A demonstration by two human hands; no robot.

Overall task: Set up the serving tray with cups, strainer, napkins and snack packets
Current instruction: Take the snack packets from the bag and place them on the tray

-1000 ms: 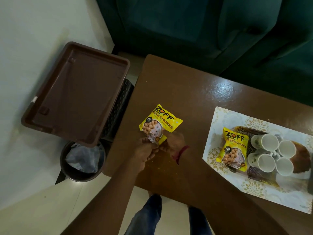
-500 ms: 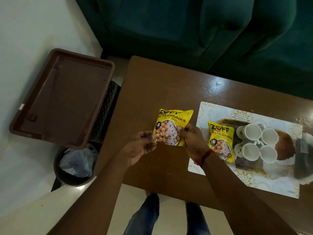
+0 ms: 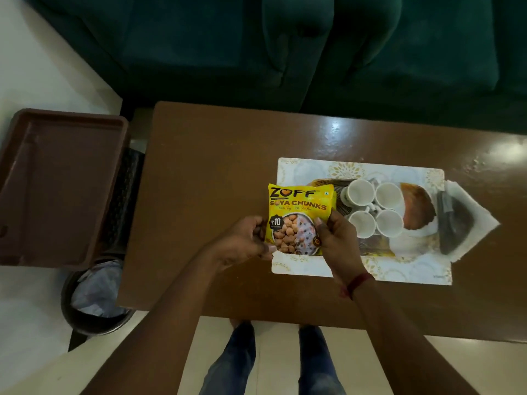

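Observation:
I hold a yellow snack packet [image 3: 299, 215] over the left end of the serving tray [image 3: 379, 249]. My right hand [image 3: 336, 240] grips its lower right edge, and my left hand [image 3: 248, 243] touches its lower left corner. The packet hides whatever lies beneath it. Several white cups [image 3: 373, 209] stand clustered in the tray's middle. The tray rests on a white patterned placemat [image 3: 413, 269]. At the right end, a dark strainer [image 3: 453, 220] lies on a white napkin [image 3: 479, 220].
The brown wooden table [image 3: 214, 172] has bare surface left of the placemat. An empty brown tray [image 3: 57, 183] sits on a stand to the left, over a lined waste bin [image 3: 94, 295]. A dark green sofa [image 3: 285, 47] runs behind the table.
The snack packet has moved right from the table's left part to above the tray's left end, now covering the packet that lay there. The right hand has taken hold of it.

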